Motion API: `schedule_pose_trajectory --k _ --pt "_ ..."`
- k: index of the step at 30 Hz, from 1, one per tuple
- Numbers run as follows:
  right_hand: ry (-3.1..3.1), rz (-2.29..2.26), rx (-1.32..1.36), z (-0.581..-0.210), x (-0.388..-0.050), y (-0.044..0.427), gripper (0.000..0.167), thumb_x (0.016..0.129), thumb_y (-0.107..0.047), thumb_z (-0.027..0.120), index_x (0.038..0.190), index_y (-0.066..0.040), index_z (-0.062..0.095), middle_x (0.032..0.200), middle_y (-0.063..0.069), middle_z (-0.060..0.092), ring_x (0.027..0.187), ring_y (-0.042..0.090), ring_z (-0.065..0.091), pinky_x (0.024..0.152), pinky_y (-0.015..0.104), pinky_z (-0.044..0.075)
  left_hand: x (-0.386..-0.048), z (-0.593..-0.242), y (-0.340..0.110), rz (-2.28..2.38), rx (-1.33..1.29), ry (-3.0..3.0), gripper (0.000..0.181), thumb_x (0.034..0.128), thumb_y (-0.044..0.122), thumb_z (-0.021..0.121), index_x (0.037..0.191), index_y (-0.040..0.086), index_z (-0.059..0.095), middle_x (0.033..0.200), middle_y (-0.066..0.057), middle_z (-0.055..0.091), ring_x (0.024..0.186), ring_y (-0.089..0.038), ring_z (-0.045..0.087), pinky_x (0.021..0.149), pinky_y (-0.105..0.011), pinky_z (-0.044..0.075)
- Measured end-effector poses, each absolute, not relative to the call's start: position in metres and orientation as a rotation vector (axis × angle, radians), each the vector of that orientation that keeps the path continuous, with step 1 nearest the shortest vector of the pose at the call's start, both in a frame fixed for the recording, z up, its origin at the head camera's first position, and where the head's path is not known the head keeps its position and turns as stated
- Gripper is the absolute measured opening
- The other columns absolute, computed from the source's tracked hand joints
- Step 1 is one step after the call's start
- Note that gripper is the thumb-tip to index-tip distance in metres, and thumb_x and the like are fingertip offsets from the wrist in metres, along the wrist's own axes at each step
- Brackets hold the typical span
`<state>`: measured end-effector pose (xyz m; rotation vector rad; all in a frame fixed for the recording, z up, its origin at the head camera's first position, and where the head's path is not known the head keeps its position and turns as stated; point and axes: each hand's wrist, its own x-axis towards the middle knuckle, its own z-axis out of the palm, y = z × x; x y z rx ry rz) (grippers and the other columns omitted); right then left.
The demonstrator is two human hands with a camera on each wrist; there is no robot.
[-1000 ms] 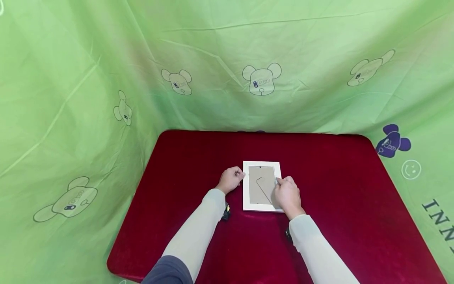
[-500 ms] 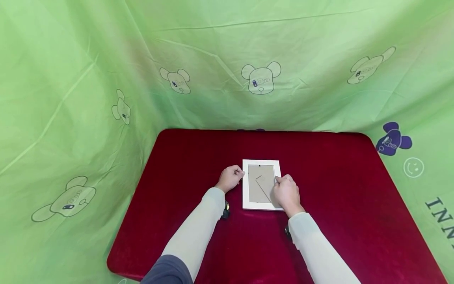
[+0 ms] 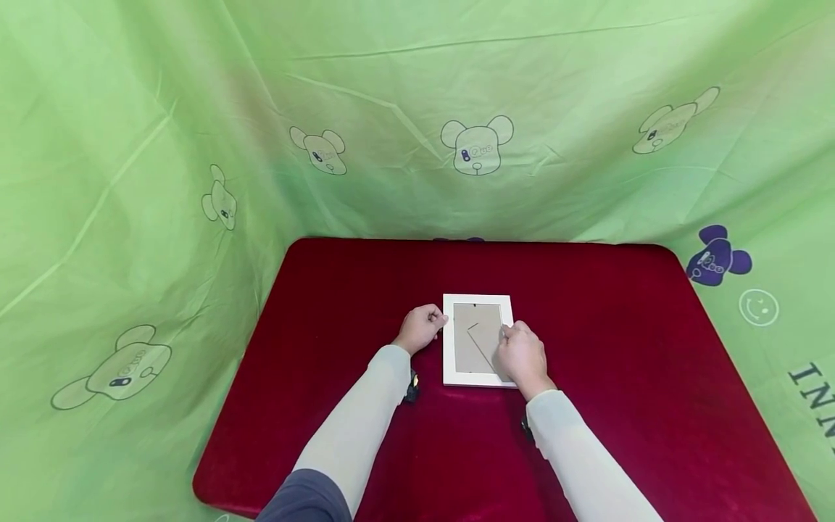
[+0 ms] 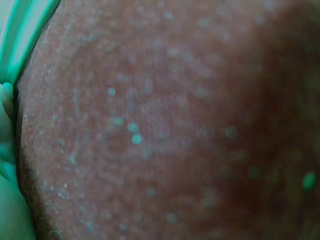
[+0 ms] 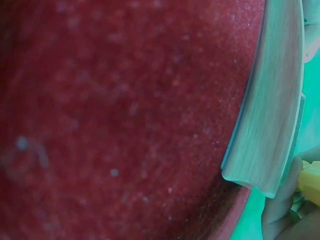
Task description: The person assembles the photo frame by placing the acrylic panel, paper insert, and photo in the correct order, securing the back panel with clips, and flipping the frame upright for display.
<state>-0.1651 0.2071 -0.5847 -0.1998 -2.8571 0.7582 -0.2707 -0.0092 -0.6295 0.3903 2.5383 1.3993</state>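
Note:
A white picture frame (image 3: 479,378) lies back side up, its grey-brown backing board (image 3: 470,355) showing a thin angled line. On its left edge, my left hand (image 3: 420,328) holds on with thumb and finger; in the left wrist view only part of that hand (image 4: 12,200) shows. My right hand (image 3: 523,357) is over the right edge, and its fingers hide what it holds in the head view. In the right wrist view, that hand (image 5: 292,215) grips a yellow object (image 5: 310,182) beside the frame's side (image 5: 272,110).
A red velvet-like cloth covers the table (image 3: 365,283). Green curtains (image 3: 391,196) printed with bear heads hang behind it and on both sides. Dark wrist devices show under both pale sleeves (image 3: 355,428).
The head view has shifted slightly. My right hand has turned a little at the frame's right edge; my left hand keeps its place, and the frame lies as before.

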Motion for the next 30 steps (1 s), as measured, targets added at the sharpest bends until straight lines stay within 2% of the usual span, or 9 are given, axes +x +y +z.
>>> schedule_pose_trajectory --k 16,24,30 --pt "-2.894 0.688 -0.141 -0.588 -0.1658 0.2082 0.031 0.087 -0.002 0.052 0.111 0.001 0.071 0.09 0.012 0.059 0.077 0.034 0.062 0.065 0.049 0.052 -0.2696 -0.6289 -0.0075 1.393 0.379 2.54 0.025 0.0951 0.029 0.065 0.076 0.015 0.058 0.062 0.002 0.057 0.056 -0.012 0.059 0.052 -0.027 0.045" --pt "-2.909 0.664 -0.12 -0.5907 -0.1651 0.209 0.03 0.087 -0.002 0.052 0.11 0.001 0.071 0.088 0.011 0.058 0.074 0.034 0.062 0.063 0.049 0.052 -0.2668 -0.6298 -0.0081 1.393 0.382 2.537 0.024 0.0954 0.03 0.065 0.077 0.015 0.058 0.062 0.002 0.058 0.057 -0.012 0.059 0.053 -0.028 0.045" --pt "-2.914 0.652 -0.086 -0.5908 -0.1649 0.2089 0.029 0.088 -0.003 0.05 0.107 0.0 0.072 0.084 0.009 0.055 0.067 0.029 0.059 0.06 0.046 0.051 -0.2664 -0.6288 -0.0088 1.404 0.375 2.509 0.024 0.0959 0.029 0.064 0.078 0.014 0.058 0.063 0.001 0.057 0.057 -0.013 0.059 0.055 -0.028 0.046"
